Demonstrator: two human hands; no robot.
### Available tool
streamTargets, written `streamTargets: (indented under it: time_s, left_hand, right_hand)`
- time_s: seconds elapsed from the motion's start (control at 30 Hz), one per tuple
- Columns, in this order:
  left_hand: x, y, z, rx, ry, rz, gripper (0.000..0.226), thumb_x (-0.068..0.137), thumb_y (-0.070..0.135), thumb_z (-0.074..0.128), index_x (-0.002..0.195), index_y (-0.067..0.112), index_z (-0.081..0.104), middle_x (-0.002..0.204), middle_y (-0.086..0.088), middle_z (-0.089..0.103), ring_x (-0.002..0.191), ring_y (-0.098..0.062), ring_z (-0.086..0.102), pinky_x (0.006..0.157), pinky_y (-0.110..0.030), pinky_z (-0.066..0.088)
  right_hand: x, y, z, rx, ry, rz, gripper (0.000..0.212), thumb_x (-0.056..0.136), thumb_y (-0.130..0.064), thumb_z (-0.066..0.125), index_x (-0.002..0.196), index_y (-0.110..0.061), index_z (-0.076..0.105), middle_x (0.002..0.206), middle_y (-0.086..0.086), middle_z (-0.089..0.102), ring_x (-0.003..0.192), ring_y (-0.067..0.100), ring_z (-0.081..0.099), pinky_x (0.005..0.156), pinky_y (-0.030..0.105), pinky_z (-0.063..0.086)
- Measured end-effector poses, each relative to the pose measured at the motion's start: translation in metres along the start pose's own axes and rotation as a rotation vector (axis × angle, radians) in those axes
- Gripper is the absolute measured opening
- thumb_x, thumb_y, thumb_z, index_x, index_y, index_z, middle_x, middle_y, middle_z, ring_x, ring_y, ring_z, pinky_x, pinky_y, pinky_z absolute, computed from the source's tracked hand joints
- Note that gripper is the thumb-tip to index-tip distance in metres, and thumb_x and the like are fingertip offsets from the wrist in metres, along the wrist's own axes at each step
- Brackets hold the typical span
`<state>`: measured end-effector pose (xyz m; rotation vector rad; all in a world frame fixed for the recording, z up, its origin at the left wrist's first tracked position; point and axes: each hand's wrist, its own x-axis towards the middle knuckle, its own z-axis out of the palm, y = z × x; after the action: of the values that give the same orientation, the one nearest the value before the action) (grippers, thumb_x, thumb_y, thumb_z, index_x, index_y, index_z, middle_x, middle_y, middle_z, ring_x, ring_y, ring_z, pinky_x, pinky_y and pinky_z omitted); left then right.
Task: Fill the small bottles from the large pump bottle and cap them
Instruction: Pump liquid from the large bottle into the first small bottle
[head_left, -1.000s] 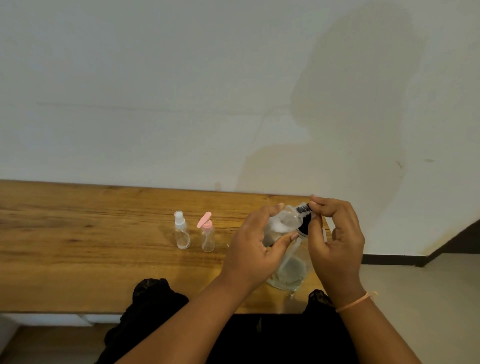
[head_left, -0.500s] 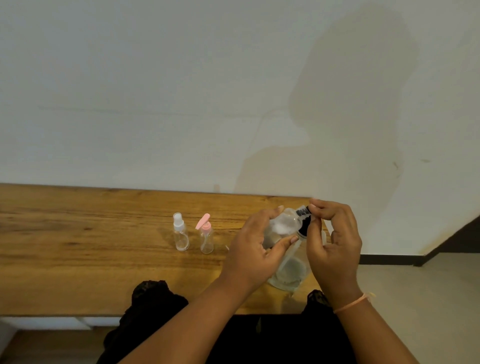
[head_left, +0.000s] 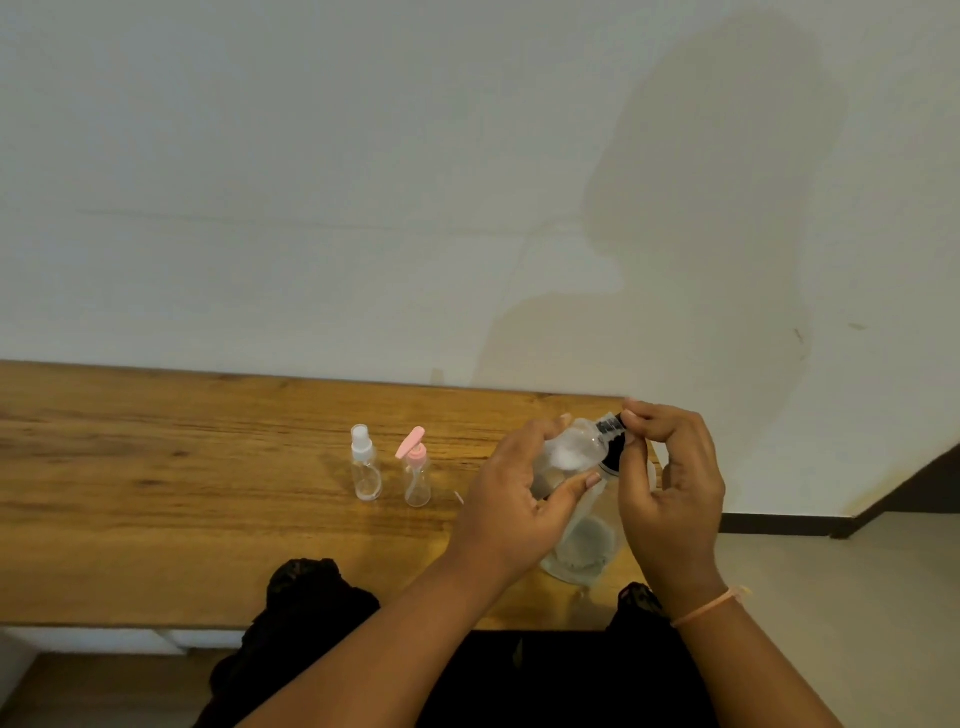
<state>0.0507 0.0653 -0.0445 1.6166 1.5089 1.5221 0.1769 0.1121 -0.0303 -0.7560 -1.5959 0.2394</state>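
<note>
My left hand (head_left: 511, 506) grips a small clear bottle (head_left: 571, 447), tilted with its neck pointing right. My right hand (head_left: 670, 483) pinches the black ribbed cap (head_left: 609, 427) at that neck with its fingertips. Directly below them the large clear pump bottle (head_left: 584, 543) stands near the table's front right corner. Its black pump top (head_left: 615, 454) shows between my hands, and its upper body is mostly hidden. Two other small bottles stand upright to the left: one with a white spray cap (head_left: 365, 467) and one with a pink pump cap (head_left: 416, 470).
The wooden table (head_left: 156, 493) runs along a white wall and ends just right of my hands. A tiny light scrap (head_left: 459, 497) lies beside the pink-capped bottle. Dark clothing (head_left: 311, 597) shows below the front edge, and floor lies to the right.
Both hands stay in place around the small bottle and its black cap. My right fingertips have shifted slightly on the cap. The two bottles on the table have not moved.
</note>
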Motion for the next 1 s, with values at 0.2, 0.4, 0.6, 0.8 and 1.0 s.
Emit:
streamTargets:
  time_s: [0.2, 0.4, 0.6, 0.8, 1.0]
  left_hand:
    - [0.000, 0.001, -0.001, -0.029, 0.026, 0.027, 0.042, 0.079, 0.041, 0.069, 0.117, 0.034, 0.052, 0.117, 0.010, 0.059, 0.107, 0.003, 0.055, 0.080, -0.009, 0.048]
    - [0.000, -0.002, 0.002, 0.016, -0.013, -0.027, 0.037, 0.081, 0.042, 0.069, 0.112, 0.038, 0.050, 0.115, 0.013, 0.059, 0.098, -0.002, 0.058, 0.071, -0.015, 0.052]
    - [-0.001, -0.002, 0.001, -0.048, -0.009, -0.005, 0.041, 0.079, 0.048, 0.066, 0.115, 0.034, 0.051, 0.114, 0.009, 0.061, 0.105, -0.004, 0.059, 0.079, -0.019, 0.053]
    - [0.001, -0.001, 0.003, -0.015, 0.023, 0.023, 0.042, 0.079, 0.044, 0.067, 0.116, 0.031, 0.052, 0.116, 0.009, 0.060, 0.106, -0.002, 0.057, 0.078, -0.008, 0.047]
    - [-0.001, -0.004, 0.001, 0.003, -0.036, -0.022, 0.034, 0.081, 0.040, 0.069, 0.109, 0.037, 0.050, 0.110, 0.011, 0.060, 0.088, -0.010, 0.061, 0.066, -0.018, 0.052]
  right_hand:
    - [0.002, -0.003, -0.001, 0.005, 0.020, -0.023, 0.015, 0.085, -0.004, 0.047, 0.091, -0.010, 0.060, 0.095, 0.003, 0.058, 0.099, 0.000, 0.056, 0.085, 0.015, 0.047]
    - [-0.001, 0.008, 0.001, -0.011, -0.009, -0.020, 0.015, 0.085, -0.003, 0.047, 0.088, -0.001, 0.061, 0.096, 0.006, 0.056, 0.102, -0.005, 0.053, 0.087, 0.013, 0.044]
    - [0.001, -0.001, 0.000, -0.010, 0.016, -0.025, 0.015, 0.085, -0.003, 0.046, 0.086, -0.001, 0.061, 0.094, 0.004, 0.056, 0.100, -0.005, 0.054, 0.085, 0.011, 0.044]
    - [0.003, 0.002, -0.001, -0.023, 0.018, -0.034, 0.016, 0.085, -0.004, 0.046, 0.088, -0.004, 0.061, 0.095, 0.004, 0.057, 0.100, -0.005, 0.054, 0.083, 0.011, 0.045]
    - [-0.003, 0.011, -0.002, 0.013, 0.003, -0.002, 0.014, 0.086, -0.005, 0.047, 0.092, -0.008, 0.059, 0.097, 0.004, 0.057, 0.102, -0.003, 0.055, 0.086, 0.014, 0.046]
